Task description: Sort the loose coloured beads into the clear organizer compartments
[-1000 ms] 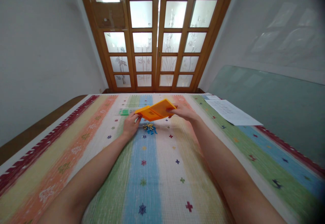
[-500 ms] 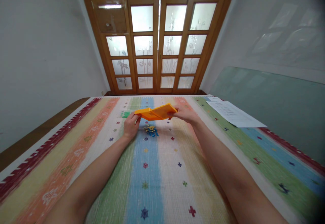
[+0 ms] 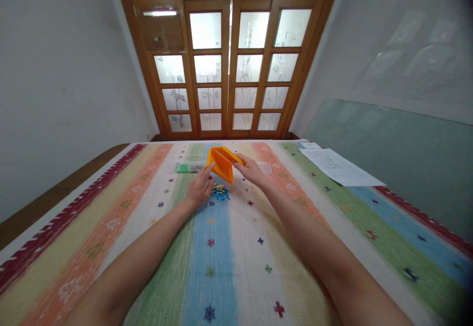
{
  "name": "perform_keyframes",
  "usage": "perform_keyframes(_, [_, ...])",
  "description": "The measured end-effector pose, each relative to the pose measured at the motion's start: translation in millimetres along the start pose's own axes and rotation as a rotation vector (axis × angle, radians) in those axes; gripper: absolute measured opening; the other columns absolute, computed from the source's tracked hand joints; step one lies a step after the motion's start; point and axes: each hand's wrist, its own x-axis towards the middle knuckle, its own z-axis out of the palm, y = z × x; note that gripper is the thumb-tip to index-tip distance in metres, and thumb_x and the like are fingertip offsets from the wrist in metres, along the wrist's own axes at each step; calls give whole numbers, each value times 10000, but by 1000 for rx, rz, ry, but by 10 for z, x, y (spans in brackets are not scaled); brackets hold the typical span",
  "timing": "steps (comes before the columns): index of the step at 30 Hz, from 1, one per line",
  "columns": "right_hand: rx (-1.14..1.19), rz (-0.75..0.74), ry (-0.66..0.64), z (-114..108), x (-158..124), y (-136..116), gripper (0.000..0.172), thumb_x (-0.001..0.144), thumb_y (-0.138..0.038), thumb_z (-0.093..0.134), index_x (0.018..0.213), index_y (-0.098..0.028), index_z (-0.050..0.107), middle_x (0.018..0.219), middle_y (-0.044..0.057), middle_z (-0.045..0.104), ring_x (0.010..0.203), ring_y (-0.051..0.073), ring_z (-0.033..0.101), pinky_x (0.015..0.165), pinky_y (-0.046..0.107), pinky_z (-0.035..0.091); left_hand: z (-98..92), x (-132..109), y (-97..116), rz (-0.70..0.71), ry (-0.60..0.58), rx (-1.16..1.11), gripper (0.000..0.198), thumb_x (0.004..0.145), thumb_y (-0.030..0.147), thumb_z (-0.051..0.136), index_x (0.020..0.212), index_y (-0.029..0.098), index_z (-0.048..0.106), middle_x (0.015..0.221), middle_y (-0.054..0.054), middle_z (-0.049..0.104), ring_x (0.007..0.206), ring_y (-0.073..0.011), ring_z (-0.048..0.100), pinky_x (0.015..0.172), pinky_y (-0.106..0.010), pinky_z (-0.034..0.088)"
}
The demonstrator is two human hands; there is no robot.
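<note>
The partly open orange case [image 3: 223, 166] is grasped above the desk [image 3: 251, 257], near small pieces [image 3: 220, 193], by the right hand [image 3: 250, 170]. Its left side is touched by the left hand [image 3: 199, 188], whose grip cannot be determined.

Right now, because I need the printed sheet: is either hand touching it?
No, the left hand and right hand are at the orange object; the printed sheet lies apart.

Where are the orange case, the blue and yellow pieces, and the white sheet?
Orange case [image 3: 222, 166]: head view, on a broad panel.
Blue and yellow pieces [image 3: 220, 192]: head view, middle of the pile.
White sheet [image 3: 339, 168]: head view, middle of the page.
</note>
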Motion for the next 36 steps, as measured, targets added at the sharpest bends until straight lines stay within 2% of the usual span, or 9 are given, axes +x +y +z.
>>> perform_keyframes(3, [-46,-111,-40,192,-74,-20,471,965,-435,625,1396,-245,609,1395,95,659,1284,265,612,1142,489,447,12,-28,36,56,-46,32,628,1058,354,461,1644,249,263,1382,-147,613,1091,-233,683,986,-420,561])
perform_keyframes(6, [-158,-241,-73,290,-123,-52,611,928,-452,703,1481,-252,536,1471,121,597,1347,278,566,1154,487,427,-14,-34,34,51,-55,52,656,1054,373,466,1655,250,233,1373,-145,627,1144,-254,677,993,-443,566])
perform_keyframes(8, [-259,-264,-73,319,-148,-77,625,913,-416,730,1483,-250,533,1448,126,612,1319,282,583,1123,466,446,-30,-30,24,59,-62,50,668,1052,364,471,1659,259,214,1437,-148,595,1185,-253,667,1025,-451,556])
perform_keyframes(13, [-435,-114,-42,374,-222,-149,336,970,-292,629,1302,-237,637,1128,69,757,984,229,706,881,329,507,-34,-19,50,60,-92,36,694,1040,325,486,1664,265,189,1522,-150,537,1242,-248,649,1046,-447,553])
perform_keyframes(16, [-484,-77,-10,382,-242,-119,310,987,-274,589,1293,-240,629,1118,60,760,953,216,703,833,295,492,-35,-11,89,59,-133,28,690,1027,302,501,1656,264,221,1539,-135,526,1333,-258,593,1113,-468,511])
perform_keyframes(20, [-560,-31,64,313,-227,75,375,1004,-263,557,1376,-219,587,1236,96,737,1055,240,692,898,314,493,-20,-5,45,30,-195,47,599,1008,265,521,1592,259,386,1607,-103,450,1460,-265,466,1206,-472,429])
perform_keyframes(25, [-699,31,87,172,-229,343,365,1008,-213,516,1358,-198,619,1270,114,724,1131,261,660,1009,344,457,77,-40,-265,-67,-230,140,441,955,265,600,1391,203,618,1527,-137,521,1416,-295,489,1221,-509,392])
perform_keyframes(29, [-787,70,21,128,-239,448,400,981,-134,492,1347,-215,634,1336,103,695,1198,249,619,1059,338,414,136,-70,-445,-177,-237,198,392,946,282,613,1316,164,668,1474,-162,564,1384,-304,508,1215,-514,381])
perform_keyframes(36, [-885,120,-52,212,-238,558,392,999,-149,465,1355,-182,626,1420,144,625,1288,253,546,1115,337,344,120,-88,-387,-154,-322,200,348,979,337,574,1269,202,711,1360,-126,639,1277,-282,577,1154,-461,427])
